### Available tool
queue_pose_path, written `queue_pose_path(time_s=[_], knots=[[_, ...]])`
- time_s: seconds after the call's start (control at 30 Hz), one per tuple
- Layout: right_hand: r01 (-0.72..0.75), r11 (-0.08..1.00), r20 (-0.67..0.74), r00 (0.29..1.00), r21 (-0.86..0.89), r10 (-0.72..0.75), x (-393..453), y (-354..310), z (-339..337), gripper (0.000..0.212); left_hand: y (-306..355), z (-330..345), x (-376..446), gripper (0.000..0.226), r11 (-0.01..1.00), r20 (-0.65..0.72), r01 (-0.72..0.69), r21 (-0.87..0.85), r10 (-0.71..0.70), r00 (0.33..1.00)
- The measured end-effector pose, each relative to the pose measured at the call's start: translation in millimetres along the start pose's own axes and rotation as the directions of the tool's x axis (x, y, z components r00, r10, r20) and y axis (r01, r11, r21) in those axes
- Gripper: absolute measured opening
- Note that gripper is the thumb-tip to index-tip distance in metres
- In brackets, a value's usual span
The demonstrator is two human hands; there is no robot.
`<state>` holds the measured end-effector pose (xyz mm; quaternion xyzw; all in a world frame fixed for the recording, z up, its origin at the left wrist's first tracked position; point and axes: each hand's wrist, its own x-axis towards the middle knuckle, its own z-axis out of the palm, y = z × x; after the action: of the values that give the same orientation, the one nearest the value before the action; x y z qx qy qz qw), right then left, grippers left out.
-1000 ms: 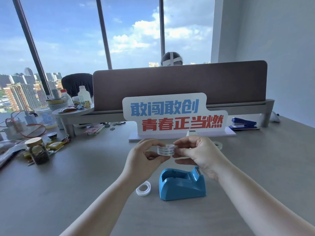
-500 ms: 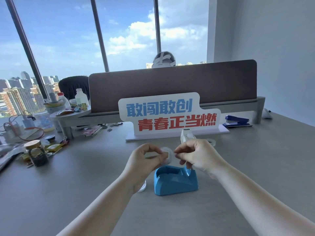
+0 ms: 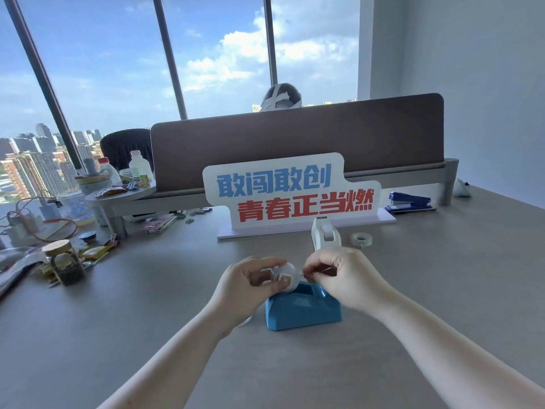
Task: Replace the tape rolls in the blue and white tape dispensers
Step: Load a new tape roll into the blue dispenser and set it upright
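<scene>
Hands meet at lower centre of the frame, lower than a second ago and now straight above the blue dispenser [image 3: 303, 312], which stands on the desk [image 3: 147, 320]. The left hand [image 3: 247, 286] curls thumb and fingers round a small white tape roll [image 3: 284, 276]; a second ago the roll showed its printed edge, now it shows a round flat face. The right hand [image 3: 345, 278] pinches something thin at the roll's right rim, probably the tape end, though it is too small and blurred to tell.

The white dispenser [image 3: 326, 236], hidden behind the hands a second ago, now stands in view just above the right hand, before the sign [image 3: 290, 191]. A clear roll [image 3: 361, 239] lies right of it. The view sits closer to the desk than before.

The left wrist hides most of a white ring [image 3: 246, 320] lying left of the blue dispenser, which was plainly seen earlier. The hands cover the blue dispenser's upper edge and cutter, so its slot is only partly visible. Both forearms are cut off by the bottom edge. Clutter at left is hard to make out beyond a jar [image 3: 63, 261].
</scene>
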<state>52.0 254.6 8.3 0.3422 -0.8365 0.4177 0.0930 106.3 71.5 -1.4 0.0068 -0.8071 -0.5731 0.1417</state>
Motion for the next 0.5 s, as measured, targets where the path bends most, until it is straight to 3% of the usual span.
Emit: queue_pose_path(time_s=[0.13, 0.33, 0.5], knots=[[0.057, 0.998, -0.016, 0.998, -0.037, -0.057, 0.5, 5.5, 0.6, 0.015, -6.8, -0.7, 0.8, 0.030, 0.985, 0.022, -0.088, 0.151, 0.086, 0.996], [-0.061, 0.995, 0.061, 0.997, 0.083, 0.056, -1.3, 9.6, -1.2, 0.009, -10.6, -2.7, 3.5, 0.027, 0.957, 0.075, -0.158, 0.243, 0.144, 0.987], [-0.142, 0.981, -0.056, 0.987, 0.131, 0.150, 0.3, 8.4, 2.9, 0.012, -13.9, -3.4, 3.5, 0.027, 0.898, 0.125, -0.281, 0.338, 0.253, 0.959]])
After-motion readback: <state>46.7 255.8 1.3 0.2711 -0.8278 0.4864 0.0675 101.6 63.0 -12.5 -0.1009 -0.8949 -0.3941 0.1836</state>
